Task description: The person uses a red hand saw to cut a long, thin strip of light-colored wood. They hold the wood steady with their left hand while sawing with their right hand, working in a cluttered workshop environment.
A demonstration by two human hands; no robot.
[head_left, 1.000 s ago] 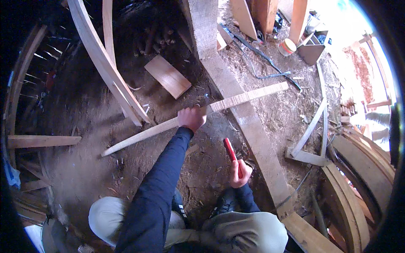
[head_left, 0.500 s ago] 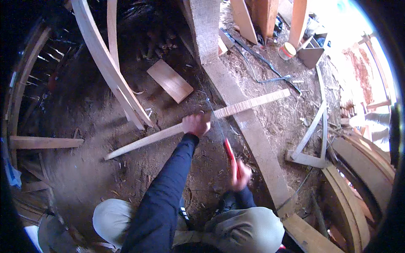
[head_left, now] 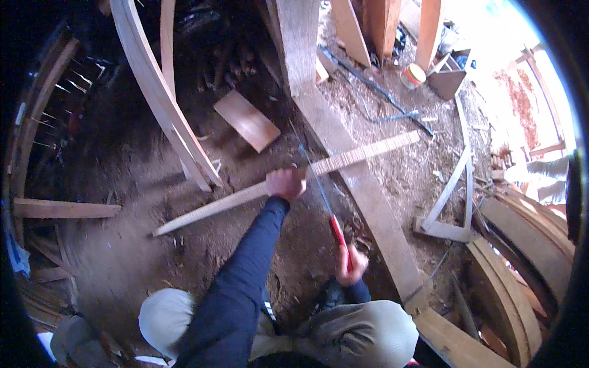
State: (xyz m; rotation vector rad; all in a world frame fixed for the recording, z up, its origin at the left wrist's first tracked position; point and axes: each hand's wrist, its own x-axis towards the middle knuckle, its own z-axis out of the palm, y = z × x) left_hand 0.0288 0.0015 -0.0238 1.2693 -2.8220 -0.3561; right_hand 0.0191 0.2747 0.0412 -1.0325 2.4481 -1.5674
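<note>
a woodworking shed: curved timbers [head_left: 153, 92], planks [head_left: 245, 119], sawdust-strewn dirt floor [head_left: 123, 245].

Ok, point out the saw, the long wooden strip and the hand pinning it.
saw [head_left: 338, 232], head view, red handle.
long wooden strip [head_left: 362, 154], head view, its far half.
left hand [head_left: 286, 183], head view, knuckles on the strip.

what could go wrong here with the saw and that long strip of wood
The left hand grips the wood strip right beside the saw blade, so a jump of the blade might nick the fingers. The strip seems to rest only on the beam, its far ends unsupported, so it may twist or pinch the blade. The right hand holds the red handle.
</note>
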